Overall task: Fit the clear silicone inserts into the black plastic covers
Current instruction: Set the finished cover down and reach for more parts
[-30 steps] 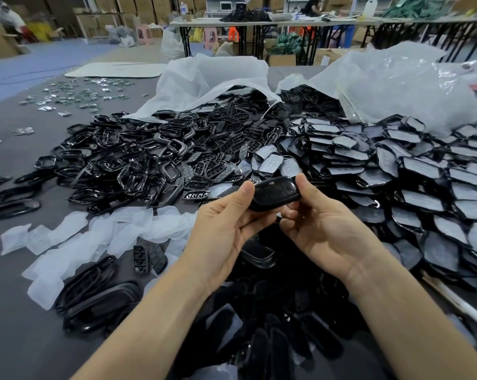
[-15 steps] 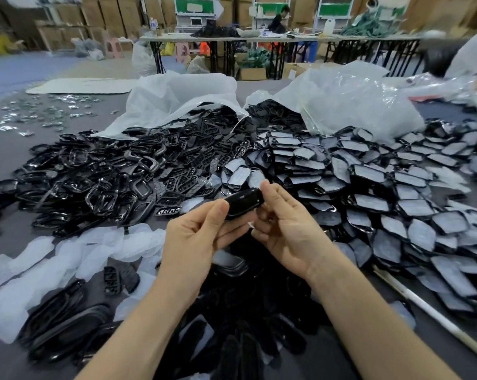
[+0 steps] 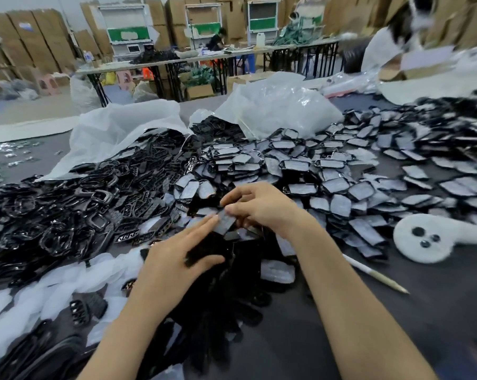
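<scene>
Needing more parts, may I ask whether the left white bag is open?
Open: the white bag gapes, and black parts spill from its mouth.

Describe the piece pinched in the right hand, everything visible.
The cover piece is a small flat plate, roughly rectangular, with a pale grey matte face and dark edges, like those in the heap behind it. It looks like thin rigid plastic, but motion blur hides finer detail. It is tilted, and its upper end is pinched between the thumb and forefinger of the right hand. Straight fingers of the left hand touch its left edge.
</scene>
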